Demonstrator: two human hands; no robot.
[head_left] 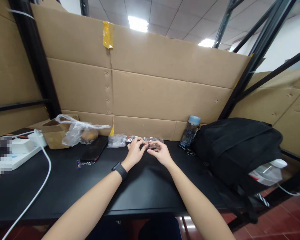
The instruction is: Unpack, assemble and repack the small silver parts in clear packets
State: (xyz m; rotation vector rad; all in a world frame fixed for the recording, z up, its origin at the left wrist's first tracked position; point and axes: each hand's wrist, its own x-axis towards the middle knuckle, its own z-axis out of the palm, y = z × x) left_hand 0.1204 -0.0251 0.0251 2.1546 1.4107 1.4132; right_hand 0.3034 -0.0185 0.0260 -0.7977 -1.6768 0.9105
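Observation:
My left hand, with a black watch on its wrist, reaches over the desk with thumb and fingers pinched. Facing it, my right hand has its fingers curled towards the thumb. The fingertips nearly meet around something small with a bit of red, too small and covered to name. Just behind the hands, small clear plastic packets with red marks lie along the cardboard wall, partly hidden by my fingers. Left of them rests a larger clear plastic packet.
On the left are a phone with a keychain, a knotted plastic bag, a cardboard box and a power strip with a white cable. A bottle and black backpack stand right. Cardboard walls the back.

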